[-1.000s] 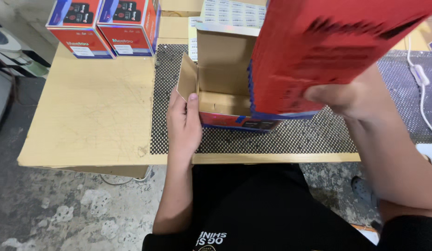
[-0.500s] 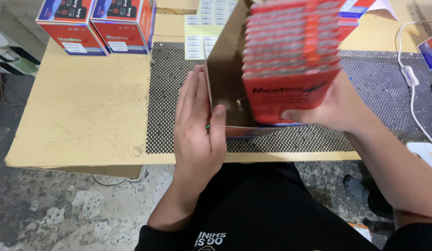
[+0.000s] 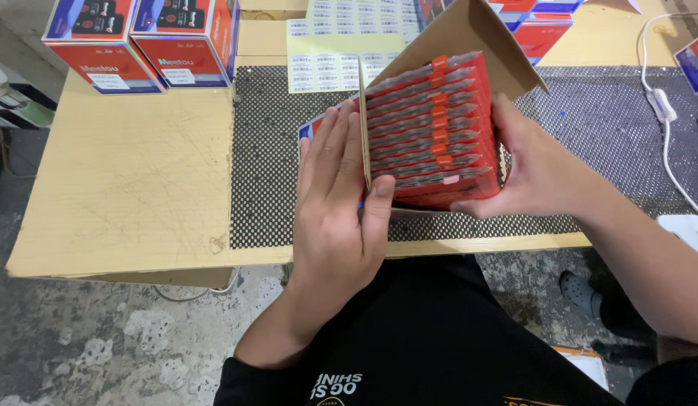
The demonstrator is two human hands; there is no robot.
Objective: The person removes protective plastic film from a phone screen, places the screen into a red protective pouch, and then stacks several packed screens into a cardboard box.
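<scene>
Tipped since before, ten red packs (image 3: 431, 131) sit clamped between both hands' grip, left hand (image 3: 337, 203), right hand (image 3: 533, 169).

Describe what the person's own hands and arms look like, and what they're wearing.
Both hands are bare: no gloves, rings or watch on the left hand or the right hand. The forearms are uncovered too. The black top has short sleeves and pale printed lettering on the chest.
</scene>
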